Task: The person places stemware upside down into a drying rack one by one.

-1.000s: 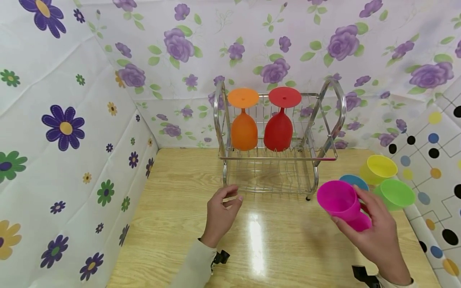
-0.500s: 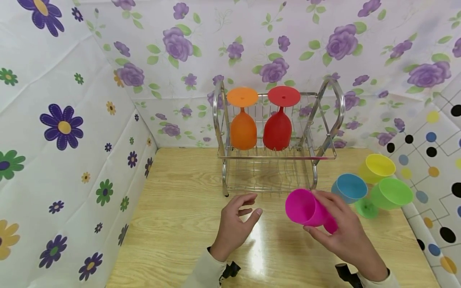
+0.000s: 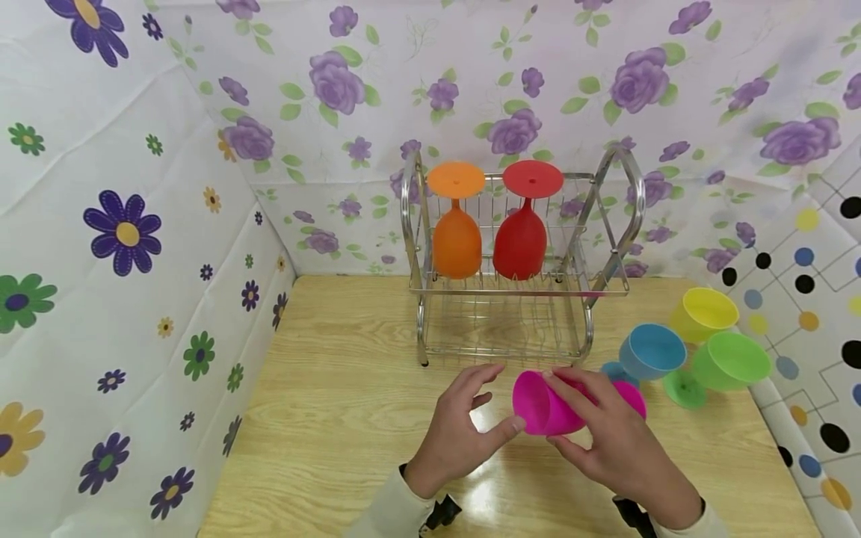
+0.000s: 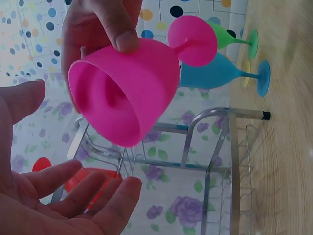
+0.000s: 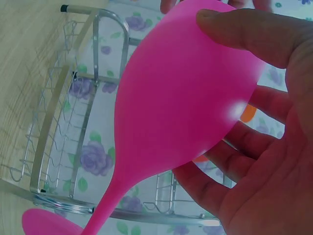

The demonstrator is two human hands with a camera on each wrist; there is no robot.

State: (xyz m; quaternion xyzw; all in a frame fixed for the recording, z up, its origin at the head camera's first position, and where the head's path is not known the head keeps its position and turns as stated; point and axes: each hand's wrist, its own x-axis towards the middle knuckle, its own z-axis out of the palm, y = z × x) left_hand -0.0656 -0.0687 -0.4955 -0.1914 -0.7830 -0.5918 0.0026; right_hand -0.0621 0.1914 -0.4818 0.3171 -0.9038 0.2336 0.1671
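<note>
The right hand (image 3: 612, 441) grips a magenta goblet (image 3: 551, 415) round its bowl, thumb on 1 side and fingers on the other. The goblet is in the air above the wooden table (image 3: 336, 359), in front of the dish rack (image 3: 521, 293), tipped well over so that its mouth faces the left hand (image 3: 460, 430) and its foot points away to the right. The left hand is unclenched and holds nothing; its thumb and fingers are spread just beside the rim, and the left wrist view shows a gap between them and the bowl.

The step in hand looks like a pass from the right hand to the left. The next move seems to call for the left fingers to close round the bowl before the right grip loosens. If it is to match the 2 goblets on the rack's upper tier, orange (image 3: 457, 243) and red (image 3: 520, 246), both mouth down, it also needs turning over.

Another 3 goblets, blue (image 3: 652, 351), green (image 3: 729, 362) and yellow (image 3: 702, 314), stand upright at the table's right.

No brand, label or writing can be read on the goblets or the rack.
</note>
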